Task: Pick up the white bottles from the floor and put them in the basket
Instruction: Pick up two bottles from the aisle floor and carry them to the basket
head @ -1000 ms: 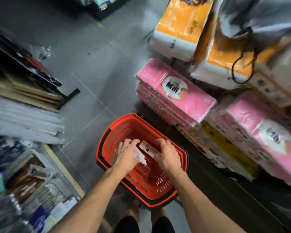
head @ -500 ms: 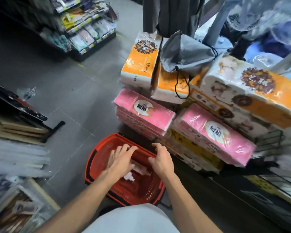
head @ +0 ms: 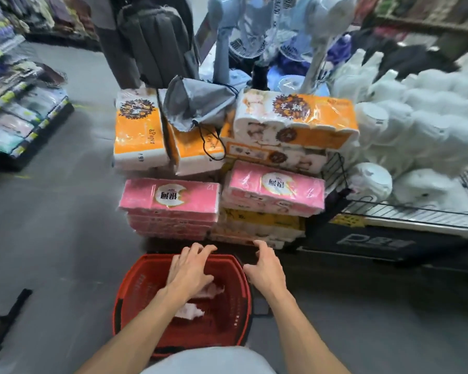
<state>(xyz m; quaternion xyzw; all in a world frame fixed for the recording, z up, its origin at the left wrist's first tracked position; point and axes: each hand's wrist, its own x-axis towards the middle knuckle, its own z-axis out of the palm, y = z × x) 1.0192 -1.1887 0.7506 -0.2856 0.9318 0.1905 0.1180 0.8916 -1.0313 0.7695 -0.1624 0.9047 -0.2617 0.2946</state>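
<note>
Red basket (head: 125, 303) sits on the grey floor (head: 52, 238), bottom centre of view. Two white bottles lie inside on its bottom, both blurred. Far bottle (head: 214, 290) is partly hidden under the left grip. Near bottle (head: 189, 311) shows just beside the left forearm. They lie near each other; touching or not, cannot tell. Labels unreadable.

Left grip (head: 189, 271) hovers over the basket's far half, palm down, fingers spread and relaxed, holding nothing. Its fingertips are over the far rim. Right grip (head: 266, 268) is at the basket's far right corner, palm down, fingers apart and loosely bent, holding nothing. Contact with the rim: cannot tell. Both forearms bare.

Just behind the basket is a stack of pink packs (head: 170, 201), with more pink packs to the right on top of a yellow pack (head: 260, 220). Orange packs (head: 138, 130) stand above and behind the pink ones, some upright, some lying flat. Grey drawstring bag (head: 197, 103) rests on the orange packs, cord hanging down the front. Fans (head: 249, 31) and a dark backpack (head: 157, 41) are behind the pile. At right, a wire shelf (head: 416, 214) carries white wrapped rolls (head: 422, 122). At the left edge, a low shelf (head: 25, 117) holds packaged goods, blurred.
</note>
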